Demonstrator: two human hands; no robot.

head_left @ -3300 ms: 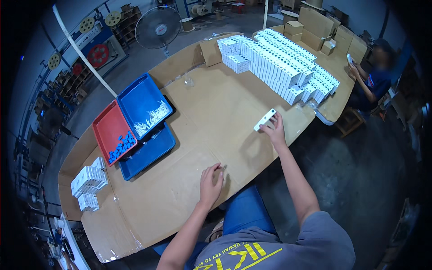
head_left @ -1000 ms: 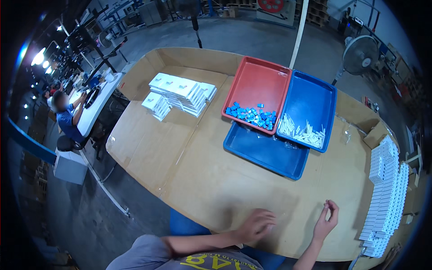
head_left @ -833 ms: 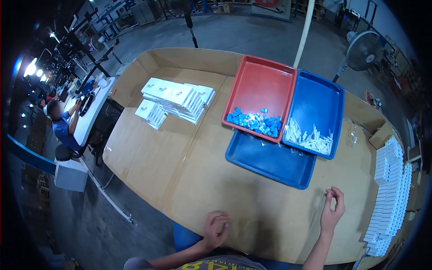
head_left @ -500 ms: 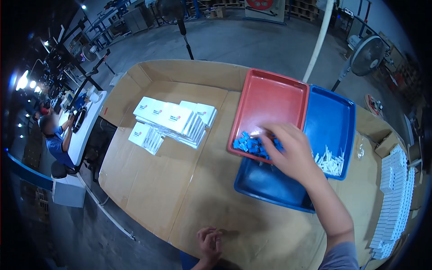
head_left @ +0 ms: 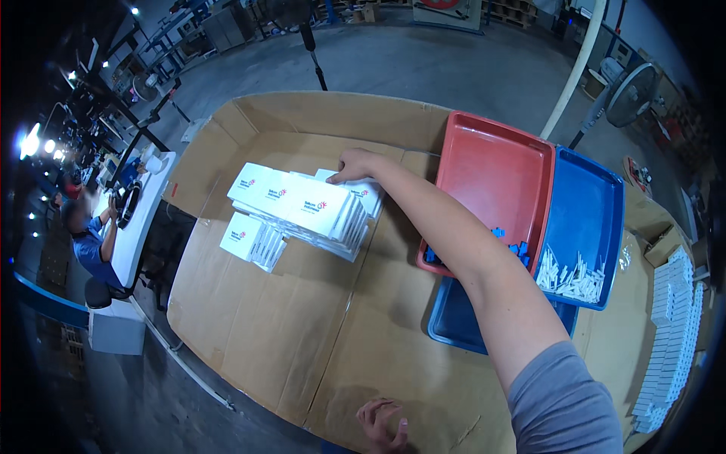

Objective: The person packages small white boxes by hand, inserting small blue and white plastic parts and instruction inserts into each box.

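Flat white square pieces with a small red mark on top (head_left: 295, 198) stand in stacked rows on the cardboard-lined table, left of the middle. My right arm reaches across to the back of these rows. There my right hand (head_left: 355, 164) has its fingers closed at the top edge of a white square piece (head_left: 369, 195); the hand hides part of it. My left hand (head_left: 383, 424) hovers at the near edge of the table, fingers loosely curled and apart, holding nothing.
A red tray (head_left: 495, 170) holds small blue parts (head_left: 519, 253), partly behind my forearm. Beside it a blue tray (head_left: 586, 197) contains white sticks (head_left: 571, 276); another blue tray (head_left: 454, 321) lies beneath. White pieces (head_left: 665, 340) line the right edge. A person (head_left: 94, 238) sits at a far-left table.
My right hand has moved from the blue parts in the red tray leftward to the back of the white stacks. My left hand has shifted slightly right, its fingers more spread.
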